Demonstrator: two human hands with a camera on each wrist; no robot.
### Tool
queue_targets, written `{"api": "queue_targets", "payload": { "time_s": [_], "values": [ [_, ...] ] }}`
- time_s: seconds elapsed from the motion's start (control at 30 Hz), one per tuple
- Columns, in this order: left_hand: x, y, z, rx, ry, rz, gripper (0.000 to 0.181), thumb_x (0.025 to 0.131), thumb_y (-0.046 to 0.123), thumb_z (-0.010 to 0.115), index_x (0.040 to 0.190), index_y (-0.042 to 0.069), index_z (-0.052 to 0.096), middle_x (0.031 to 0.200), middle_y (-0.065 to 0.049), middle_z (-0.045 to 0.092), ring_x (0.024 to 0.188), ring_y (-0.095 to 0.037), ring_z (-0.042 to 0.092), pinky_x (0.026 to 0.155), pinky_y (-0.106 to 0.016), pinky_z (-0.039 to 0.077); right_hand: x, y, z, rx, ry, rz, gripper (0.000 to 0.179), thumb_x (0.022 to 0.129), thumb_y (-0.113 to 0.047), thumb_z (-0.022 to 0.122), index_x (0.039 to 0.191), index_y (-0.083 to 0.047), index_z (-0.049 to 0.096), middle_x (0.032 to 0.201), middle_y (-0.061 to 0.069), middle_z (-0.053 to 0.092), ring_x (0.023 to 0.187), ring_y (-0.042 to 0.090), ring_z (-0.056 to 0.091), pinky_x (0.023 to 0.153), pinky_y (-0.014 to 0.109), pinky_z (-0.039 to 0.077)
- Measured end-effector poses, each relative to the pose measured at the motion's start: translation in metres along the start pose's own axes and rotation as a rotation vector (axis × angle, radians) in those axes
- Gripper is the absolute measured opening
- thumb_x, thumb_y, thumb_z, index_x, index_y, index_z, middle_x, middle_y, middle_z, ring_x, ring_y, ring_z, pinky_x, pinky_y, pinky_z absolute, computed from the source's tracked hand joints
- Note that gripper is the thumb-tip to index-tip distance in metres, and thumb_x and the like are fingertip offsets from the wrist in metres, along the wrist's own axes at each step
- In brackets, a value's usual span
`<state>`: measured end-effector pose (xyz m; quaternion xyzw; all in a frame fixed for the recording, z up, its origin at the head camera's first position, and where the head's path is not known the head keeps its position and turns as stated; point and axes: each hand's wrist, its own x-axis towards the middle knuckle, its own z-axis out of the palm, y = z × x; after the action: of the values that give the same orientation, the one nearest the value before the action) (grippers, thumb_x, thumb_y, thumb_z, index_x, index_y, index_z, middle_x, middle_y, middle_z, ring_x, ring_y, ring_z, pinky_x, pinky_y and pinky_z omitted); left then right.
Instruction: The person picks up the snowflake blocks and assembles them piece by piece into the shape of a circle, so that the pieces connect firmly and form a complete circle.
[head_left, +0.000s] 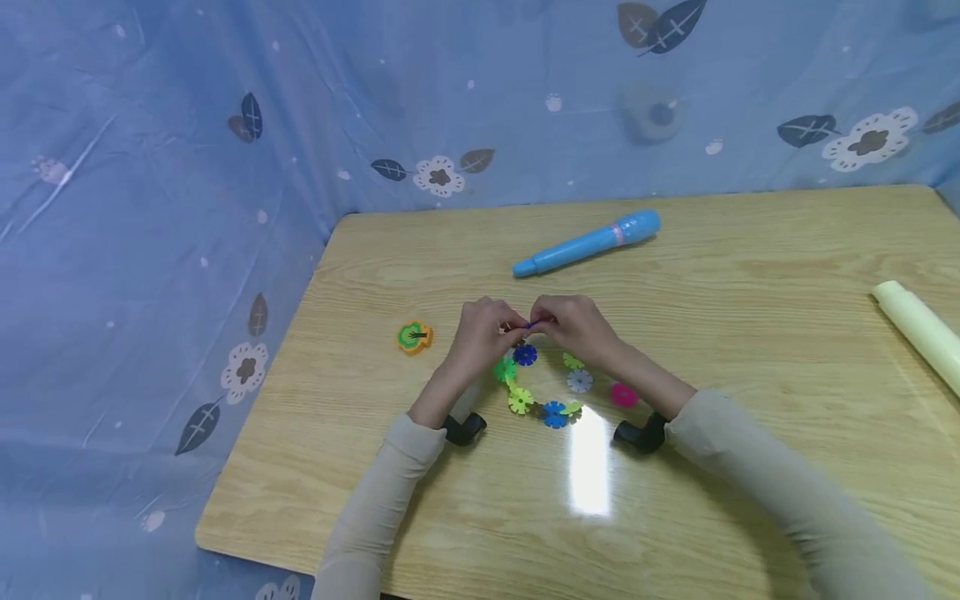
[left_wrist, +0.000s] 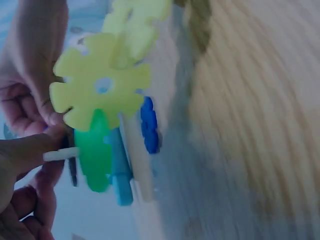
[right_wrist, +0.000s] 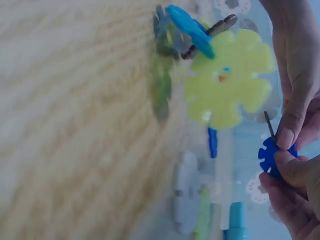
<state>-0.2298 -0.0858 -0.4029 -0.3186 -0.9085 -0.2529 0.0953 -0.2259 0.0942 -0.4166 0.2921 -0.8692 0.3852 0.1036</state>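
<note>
My left hand [head_left: 482,337] and right hand [head_left: 576,327] meet above the middle of the table, fingertips together. The right thumb and fingers pinch a dark blue notched disc [right_wrist: 269,156]. The left fingers pinch a thin dark disc [left_wrist: 73,170], seen edge-on, at the end of a chain of slotted-together flower discs. In that chain are a white disc [left_wrist: 60,154], a green disc [left_wrist: 95,155], a yellow disc [left_wrist: 97,82], a brown disc [right_wrist: 222,27] and a bright blue disc [head_left: 555,414]. The chain hangs in a curve toward me.
Loose on the table [head_left: 720,283] lie a dark blue disc [head_left: 525,355], a grey-white disc [head_left: 579,381], a yellow-green disc [head_left: 572,360] and a pink disc [head_left: 624,394]. A tree-patterned block [head_left: 414,337] sits left, a blue microphone-shaped toy [head_left: 588,243] behind, a pale yellow roll [head_left: 918,333] far right.
</note>
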Motion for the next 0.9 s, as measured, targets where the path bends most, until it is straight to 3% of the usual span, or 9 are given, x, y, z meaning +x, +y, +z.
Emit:
{"api": "queue_targets", "payload": {
  "time_s": [0.1, 0.17, 0.23, 0.33, 0.4, 0.6, 0.73, 0.83, 0.9],
  "values": [
    [-0.005, -0.005, -0.005, -0.012, -0.013, -0.050, 0.004, 0.079, 0.016, 0.072, 0.079, 0.012, 0.075, 0.075, 0.002, 0.070, 0.072, -0.012, 0.060, 0.074, -0.030, 0.041, 0.002, 0.002, 0.002, 0.141, -0.086, 0.194, 0.017, 0.082, -0.009, 0.068, 0.095, 0.001, 0.068, 0.091, 0.014, 0.068, 0.074, 0.021, 0.066, 0.064, 0.028, 0.053],
    [-0.010, -0.010, -0.008, -0.044, -0.014, -0.101, 0.005, 0.079, 0.016, 0.072, 0.078, 0.012, 0.075, 0.075, 0.002, 0.069, 0.073, -0.012, 0.060, 0.074, -0.029, 0.041, 0.001, 0.005, 0.004, 0.188, -0.150, 0.316, 0.024, 0.082, -0.011, 0.067, 0.104, 0.001, 0.067, 0.094, 0.015, 0.068, 0.067, 0.018, 0.061, 0.061, 0.025, 0.049],
    [-0.014, -0.014, -0.011, -0.067, -0.014, -0.145, 0.005, 0.079, 0.016, 0.072, 0.077, 0.012, 0.075, 0.074, 0.002, 0.069, 0.073, -0.012, 0.059, 0.073, -0.028, 0.042, 0.001, 0.007, 0.005, 0.176, -0.222, 0.387, 0.030, 0.080, -0.014, 0.070, 0.107, 0.000, 0.067, 0.076, 0.011, 0.064, 0.053, 0.013, 0.048, 0.051, 0.022, 0.040],
    [-0.019, -0.020, -0.012, -0.097, -0.008, -0.187, 0.006, 0.079, 0.016, 0.073, 0.077, 0.010, 0.074, 0.075, 0.001, 0.069, 0.073, -0.012, 0.060, 0.070, -0.025, 0.046, 0.000, 0.007, 0.011, 0.108, -0.300, 0.375, 0.039, 0.075, -0.017, 0.075, 0.109, -0.002, 0.066, 0.051, 0.000, 0.049, 0.043, 0.009, 0.028, 0.043, 0.020, 0.027],
    [-0.020, -0.023, -0.012, -0.107, -0.003, -0.200, 0.006, 0.079, 0.015, 0.073, 0.077, 0.009, 0.074, 0.075, 0.000, 0.069, 0.072, -0.012, 0.062, 0.068, -0.024, 0.048, 0.000, 0.005, 0.016, 0.059, -0.314, 0.345, 0.042, 0.071, -0.019, 0.078, 0.108, -0.003, 0.067, 0.048, -0.004, 0.036, 0.043, 0.008, 0.024, 0.041, 0.019, 0.023],
    [-0.019, -0.021, -0.011, -0.125, 0.015, -0.186, 0.008, 0.078, 0.015, 0.073, 0.076, 0.008, 0.074, 0.076, -0.003, 0.070, 0.071, -0.013, 0.064, 0.065, -0.024, 0.051, -0.002, -0.002, 0.017, -0.079, -0.240, 0.328, 0.034, 0.066, -0.019, 0.082, 0.095, -0.003, 0.072, 0.082, 0.007, 0.052, 0.066, 0.016, 0.042, 0.051, 0.025, 0.036],
    [-0.014, -0.017, -0.007, -0.152, 0.009, -0.179, 0.007, 0.078, 0.014, 0.073, 0.076, 0.007, 0.074, 0.075, -0.003, 0.069, 0.072, -0.013, 0.065, 0.066, -0.023, 0.051, -0.001, 0.002, 0.008, -0.123, -0.209, 0.373, 0.028, 0.066, -0.020, 0.082, 0.086, -0.006, 0.068, 0.085, 0.011, 0.060, 0.073, 0.021, 0.053, 0.059, 0.031, 0.042],
    [-0.010, -0.013, -0.003, -0.172, -0.004, -0.162, 0.007, 0.079, 0.014, 0.072, 0.077, 0.007, 0.074, 0.075, -0.003, 0.069, 0.072, -0.013, 0.064, 0.067, -0.022, 0.049, 0.000, 0.010, -0.001, -0.086, -0.185, 0.413, 0.021, 0.071, -0.017, 0.079, 0.082, -0.006, 0.065, 0.079, 0.008, 0.067, 0.068, 0.019, 0.058, 0.058, 0.030, 0.043],
    [-0.006, -0.011, 0.000, -0.179, -0.005, -0.149, 0.007, 0.079, 0.013, 0.072, 0.077, 0.007, 0.074, 0.075, -0.002, 0.069, 0.071, -0.012, 0.063, 0.067, -0.022, 0.049, 0.002, 0.015, -0.008, 0.023, -0.179, 0.459, 0.016, 0.076, -0.012, 0.074, 0.083, -0.003, 0.064, 0.075, 0.009, 0.068, 0.062, 0.015, 0.060, 0.056, 0.027, 0.043]
  ]
}}
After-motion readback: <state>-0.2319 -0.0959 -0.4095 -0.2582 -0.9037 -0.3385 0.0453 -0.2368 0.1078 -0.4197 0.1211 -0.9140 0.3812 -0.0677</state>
